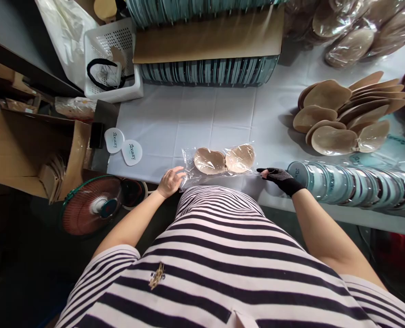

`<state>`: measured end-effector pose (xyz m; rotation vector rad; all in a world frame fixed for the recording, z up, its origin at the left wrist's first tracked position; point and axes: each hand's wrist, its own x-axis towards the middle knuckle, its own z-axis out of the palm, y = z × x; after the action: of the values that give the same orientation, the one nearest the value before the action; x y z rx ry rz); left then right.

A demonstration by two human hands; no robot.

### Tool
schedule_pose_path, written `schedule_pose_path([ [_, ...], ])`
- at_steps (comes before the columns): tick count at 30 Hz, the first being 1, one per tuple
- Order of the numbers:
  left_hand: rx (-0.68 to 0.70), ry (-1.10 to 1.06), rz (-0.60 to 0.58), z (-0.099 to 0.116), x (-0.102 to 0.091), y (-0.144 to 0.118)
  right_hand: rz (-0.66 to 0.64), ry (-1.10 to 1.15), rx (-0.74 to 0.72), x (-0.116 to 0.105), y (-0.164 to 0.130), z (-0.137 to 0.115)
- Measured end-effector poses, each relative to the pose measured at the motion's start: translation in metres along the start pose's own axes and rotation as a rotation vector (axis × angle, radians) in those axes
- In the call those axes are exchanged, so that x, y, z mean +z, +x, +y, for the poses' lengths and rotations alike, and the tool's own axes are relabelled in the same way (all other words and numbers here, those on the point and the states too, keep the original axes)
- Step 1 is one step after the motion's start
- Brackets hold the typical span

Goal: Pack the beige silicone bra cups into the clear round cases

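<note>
A beige stick-on bra (209, 161) with two joined cups lies in a clear plastic film (189, 160) at the table's front edge, close to my body. My left hand (171, 181) is bare and pinches the left end of the film. On the other side, my right hand (280, 178), in a black fingerless glove, has its thumb and finger closed on the film's right edge. Just right of that hand begins a row of round packs (328, 182) with pale teal cards. Two white printed cards (132, 152) lie left of the film.
Loose beige bras (325, 100) are heaped at the right, with bagged ones (351, 48) behind. A cardboard box (209, 38) stands among upright teal packs (209, 72) at the back. A white basket (139, 89), an open carton (4, 141) and a fan (89, 205) are left.
</note>
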<state>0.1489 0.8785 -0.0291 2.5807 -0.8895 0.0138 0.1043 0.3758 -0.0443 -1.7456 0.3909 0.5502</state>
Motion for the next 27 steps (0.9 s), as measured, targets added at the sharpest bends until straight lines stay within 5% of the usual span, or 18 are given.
schedule_pose_path([
  [6,0.104,-0.026,-0.017,0.000,-0.004,0.004,-0.038,-0.029,-0.021,0.000,-0.004,-0.001],
  [12,0.155,-0.105,-0.159,-0.002,-0.008,0.001,0.053,0.000,-0.025,0.003,-0.006,-0.001],
  [17,0.120,-0.256,-0.106,0.014,-0.008,0.002,0.115,0.184,-0.054,0.003,-0.010,0.003],
  [20,-0.021,-0.359,0.034,0.021,-0.015,0.018,0.174,0.306,-0.036,0.005,-0.011,-0.007],
  [23,-0.211,-0.403,0.305,0.019,-0.039,0.051,0.205,0.405,-0.098,0.002,-0.012,-0.036],
  [27,-0.215,-0.528,0.641,0.012,-0.081,0.101,0.298,0.398,-0.302,-0.013,-0.016,-0.096],
])
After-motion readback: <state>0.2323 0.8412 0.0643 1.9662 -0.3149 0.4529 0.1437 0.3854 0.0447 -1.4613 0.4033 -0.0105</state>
